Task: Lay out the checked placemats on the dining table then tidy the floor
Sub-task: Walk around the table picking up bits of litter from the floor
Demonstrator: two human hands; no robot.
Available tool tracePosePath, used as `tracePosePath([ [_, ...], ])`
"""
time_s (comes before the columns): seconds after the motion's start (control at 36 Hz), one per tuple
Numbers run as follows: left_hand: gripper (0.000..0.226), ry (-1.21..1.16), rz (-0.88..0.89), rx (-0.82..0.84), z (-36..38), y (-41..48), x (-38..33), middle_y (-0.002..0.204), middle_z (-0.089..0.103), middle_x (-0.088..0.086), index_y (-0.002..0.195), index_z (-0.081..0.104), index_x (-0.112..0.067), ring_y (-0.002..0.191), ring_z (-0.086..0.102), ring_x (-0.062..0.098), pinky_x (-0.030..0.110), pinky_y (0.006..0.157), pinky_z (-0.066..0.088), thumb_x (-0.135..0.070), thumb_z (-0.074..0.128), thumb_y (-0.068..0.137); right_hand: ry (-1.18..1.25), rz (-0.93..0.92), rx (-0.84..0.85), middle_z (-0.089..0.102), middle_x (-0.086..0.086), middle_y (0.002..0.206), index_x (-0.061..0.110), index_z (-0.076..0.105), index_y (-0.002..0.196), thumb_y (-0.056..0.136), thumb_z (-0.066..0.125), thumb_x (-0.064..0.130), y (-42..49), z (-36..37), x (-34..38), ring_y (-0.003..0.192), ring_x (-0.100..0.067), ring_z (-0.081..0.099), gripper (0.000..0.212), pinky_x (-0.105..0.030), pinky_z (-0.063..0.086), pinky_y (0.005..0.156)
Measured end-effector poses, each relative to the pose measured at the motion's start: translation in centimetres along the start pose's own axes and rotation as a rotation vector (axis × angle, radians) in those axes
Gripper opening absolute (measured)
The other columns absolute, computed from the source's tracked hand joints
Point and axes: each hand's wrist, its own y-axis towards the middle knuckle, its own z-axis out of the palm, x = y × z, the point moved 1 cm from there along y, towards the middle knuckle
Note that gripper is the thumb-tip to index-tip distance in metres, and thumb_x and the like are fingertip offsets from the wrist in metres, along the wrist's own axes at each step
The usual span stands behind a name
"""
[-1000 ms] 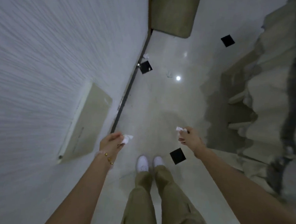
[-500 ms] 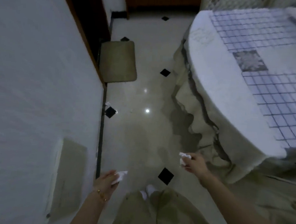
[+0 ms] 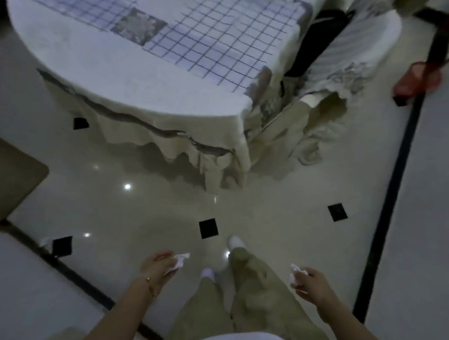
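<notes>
White crumpled paper is sitting pinched in both sets of fingers as I am watching through the head camera. The left hand (image 3: 158,264) is curling thumb and fingertips round one paper wad (image 3: 180,259), with a gold bracelet (image 3: 151,287) showing at that wrist. The right hand (image 3: 314,282) is gripping a second paper wad (image 3: 295,271) the same way. Both hands are hanging low over the glossy pale floor (image 3: 135,211), either side of khaki trousers (image 3: 257,291) and white shoes (image 3: 235,242). Black diamond tiles (image 3: 208,228) are dotting the floor, and beside one at the left I am making out a small white scrap (image 3: 44,241), too blurred to name. Further out, the dining table (image 3: 105,76) is standing under a cream cloth. Checked placemats (image 3: 214,36), blue grid on white, are lying flat on top, meeting at a patterned square (image 3: 139,25). A red plastic object (image 3: 415,79) is resting on the floor at far right.
</notes>
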Motion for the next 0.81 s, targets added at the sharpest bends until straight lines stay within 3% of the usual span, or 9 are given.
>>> tracePosePath([
  [0.06, 0.025, 0.111, 0.004, 0.042, 3.4, 0.2, -0.5, 0.087, 0.069, 0.025, 0.077, 0.050, -0.005, 0.050, 0.064, 0.015, 0.017, 0.048, 0.052, 0.019, 0.049, 0.085, 0.074, 0.067, -0.068, 0.059, -0.015, 0.076, 0.003, 0.059, 0.077, 0.093, 0.056, 0.019, -0.4, -2.0, -2.7, 0.071, -0.025, 0.056, 0.022, -0.027, 0.046, 0.061],
  [0.14, 0.023, 0.259, 0.026, 0.109, 8.8, 1.3, -1.0, 0.071, 0.063, 0.012, 0.079, 0.053, -0.008, 0.041, 0.062, 0.005, 0.016, 0.050, 0.052, 0.013, 0.052, 0.087, 0.178, 0.172, -0.139, 0.058, -0.016, 0.076, 0.002, 0.056, 0.079, 0.091, 0.059, 0.021, -0.7, -4.3, -6.1, 0.065, -0.023, 0.057, 0.023, -0.026, 0.046, 0.058],
  [0.25, 0.019, 0.448, 0.052, 0.218, 15.9, 3.0, -1.2, 0.068, 0.070, 0.003, 0.092, 0.057, -0.010, 0.045, 0.063, -0.001, 0.016, 0.050, 0.054, 0.008, 0.054, 0.087, 0.268, 0.275, -0.196, 0.055, -0.013, 0.070, 0.002, 0.053, 0.074, 0.092, 0.058, 0.020, 0.0, -7.1, -9.1, 0.060, -0.022, 0.053, 0.026, -0.023, 0.042, 0.052],
  [0.36, 0.028, 0.588, 0.057, 0.243, 22.6, 3.8, -0.8, 0.104, 0.058, 0.013, 0.111, 0.053, -0.005, 0.064, 0.064, 0.016, 0.017, 0.050, 0.053, 0.009, 0.054, 0.086, 0.321, 0.313, -0.238, 0.043, -0.006, 0.053, 0.009, 0.044, 0.060, 0.093, 0.056, 0.017, 1.8, -10.6, -10.4, 0.047, -0.018, 0.039, 0.036, -0.021, 0.033, 0.046],
  [0.44, 0.036, 0.668, 0.030, 0.243, 26.9, 3.8, -0.5, 0.108, 0.054, 0.014, 0.123, 0.049, 0.003, 0.072, 0.054, 0.018, 0.021, 0.054, 0.053, 0.010, 0.052, 0.088, 0.321, 0.283, -0.263, 0.032, 0.003, 0.038, 0.015, 0.035, 0.050, 0.093, 0.056, 0.013, 3.7, -13.9, -9.7, 0.039, -0.014, 0.029, 0.048, -0.022, 0.025, 0.046],
  [0.56, 0.042, 0.756, 0.017, 0.208, 31.8, 4.8, -0.5, 0.131, 0.051, 0.025, 0.129, 0.045, 0.006, 0.083, 0.055, 0.028, 0.030, 0.068, 0.046, 0.011, 0.051, 0.088, 0.311, 0.209, -0.250, 0.051, -0.011, 0.057, 0.006, 0.050, 0.058, 0.094, 0.054, 0.013, 6.3, -19.1, -6.9, 0.053, -0.021, 0.048, 0.037, -0.022, 0.039, 0.050],
  [0.67, 0.032, 0.810, 0.044, 0.141, 36.3, 5.8, -0.6, 0.125, 0.056, 0.025, 0.119, 0.056, 0.006, 0.110, 0.057, 0.036, 0.038, 0.083, 0.047, 0.009, 0.053, 0.087, 0.318, 0.107, -0.257, 0.055, -0.012, 0.063, 0.004, 0.053, 0.062, 0.094, 0.054, 0.016, 9.8, -25.2, -2.2, 0.059, -0.023, 0.052, 0.034, -0.025, 0.043, 0.056],
  [0.75, 0.018, 0.837, 0.045, 0.142, 39.0, 5.6, -1.1, 0.113, 0.061, 0.016, 0.094, 0.065, -0.001, 0.080, 0.058, 0.025, 0.035, 0.083, 0.048, 0.011, 0.055, 0.085, 0.350, 0.026, -0.289, 0.057, -0.012, 0.064, 0.004, 0.054, 0.062, 0.094, 0.054, 0.017, 12.0, -29.6, 1.8, 0.061, -0.022, 0.053, 0.035, -0.026, 0.045, 0.058],
  [0.81, 0.023, 0.745, 0.046, 0.131, 40.8, 6.3, -1.4, 0.109, 0.054, 0.013, 0.102, 0.055, -0.003, 0.073, 0.052, 0.022, 0.031, 0.070, 0.046, 0.013, 0.049, 0.087, 0.388, -0.025, -0.303, 0.058, -0.012, 0.067, 0.004, 0.055, 0.063, 0.094, 0.053, 0.016, 13.6, -32.4, 4.5, 0.065, -0.024, 0.054, 0.034, -0.025, 0.046, 0.059],
])
